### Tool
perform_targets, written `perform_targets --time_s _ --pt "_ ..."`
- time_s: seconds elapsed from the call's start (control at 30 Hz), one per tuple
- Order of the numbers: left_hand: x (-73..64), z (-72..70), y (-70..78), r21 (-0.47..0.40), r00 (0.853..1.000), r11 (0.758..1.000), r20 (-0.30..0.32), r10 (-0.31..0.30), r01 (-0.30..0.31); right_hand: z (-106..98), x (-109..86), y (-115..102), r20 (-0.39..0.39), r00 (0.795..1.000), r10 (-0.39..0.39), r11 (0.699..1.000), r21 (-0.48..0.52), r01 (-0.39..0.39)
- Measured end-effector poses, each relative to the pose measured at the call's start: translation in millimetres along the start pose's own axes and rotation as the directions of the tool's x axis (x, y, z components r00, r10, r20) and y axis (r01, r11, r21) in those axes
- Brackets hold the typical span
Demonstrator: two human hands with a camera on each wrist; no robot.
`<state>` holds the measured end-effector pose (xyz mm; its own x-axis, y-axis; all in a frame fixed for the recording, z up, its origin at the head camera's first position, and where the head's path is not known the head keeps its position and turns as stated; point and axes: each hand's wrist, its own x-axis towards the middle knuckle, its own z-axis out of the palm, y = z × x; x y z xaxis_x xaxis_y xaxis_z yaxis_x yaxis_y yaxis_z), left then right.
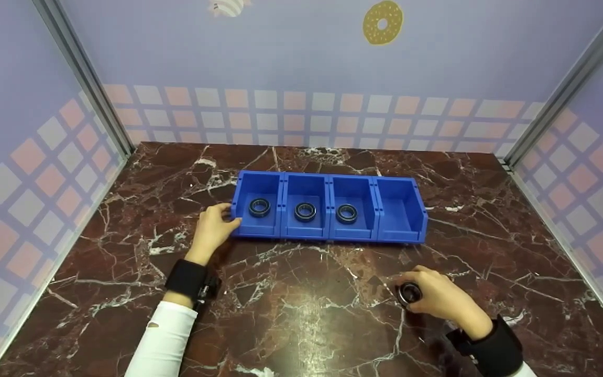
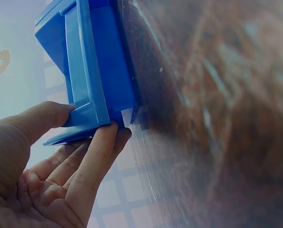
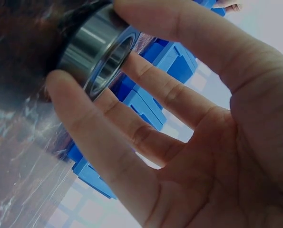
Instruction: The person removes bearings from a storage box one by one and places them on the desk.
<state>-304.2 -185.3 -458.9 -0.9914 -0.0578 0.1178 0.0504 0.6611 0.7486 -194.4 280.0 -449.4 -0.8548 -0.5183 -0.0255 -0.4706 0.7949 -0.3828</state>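
Note:
A row of joined blue bins (image 1: 401, 209) stands on the table. Three of its compartments each hold one ball bearing: the leftmost bearing (image 1: 260, 208), a second bearing (image 1: 305, 212) and a third bearing (image 1: 347, 213); the rightmost compartment holds none. My left hand (image 1: 214, 228) grips the left end wall of the row, thumb over the rim and fingers along the outside, as the left wrist view shows. In front of the row, to the right, my right hand (image 1: 440, 296) pinches another bearing (image 3: 96, 52) between thumb and fingers, its ring tilted, close over the tabletop.
The dark red marbled table (image 1: 291, 314) extends around the bins. Purple panels with pink and white checks (image 1: 294, 116) enclose it at the back and both sides, joined by metal corner posts (image 1: 86, 78). Each wrist wears a black strap (image 1: 186, 277).

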Motion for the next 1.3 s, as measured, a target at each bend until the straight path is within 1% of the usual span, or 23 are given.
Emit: perform_targets --time_s 0.3,0.47,0.6,0.83,1.3 --pt "-0.9 -0.6 1.6 0.006 1.000 1.000 0.001 -0.013 0.013 1.5 -1.3 0.1 -0.004 1.000 0.011 1.000 0.011 -0.011" --pt "0.2 0.2 1.6 0.005 1.000 1.000 -0.002 -0.005 0.005 3.7 -3.4 -1.3 -0.023 1.000 0.015 1.000 0.006 -0.015" --pt "1.0 0.8 0.8 -0.004 1.000 1.000 0.008 -0.013 0.013 5.8 -4.6 -2.0 -0.044 0.999 0.021 1.000 -0.009 -0.021" --pt "1.6 0.5 1.5 0.000 1.000 1.000 -0.003 -0.007 0.007 7.9 -5.5 -1.3 -0.085 0.996 -0.019 0.999 -0.029 0.017" --pt "1.1 1.6 -1.4 0.000 1.000 1.000 -0.020 0.011 -0.011 8.8 -7.0 -1.9 -0.087 0.996 -0.031 0.999 -0.022 0.029"
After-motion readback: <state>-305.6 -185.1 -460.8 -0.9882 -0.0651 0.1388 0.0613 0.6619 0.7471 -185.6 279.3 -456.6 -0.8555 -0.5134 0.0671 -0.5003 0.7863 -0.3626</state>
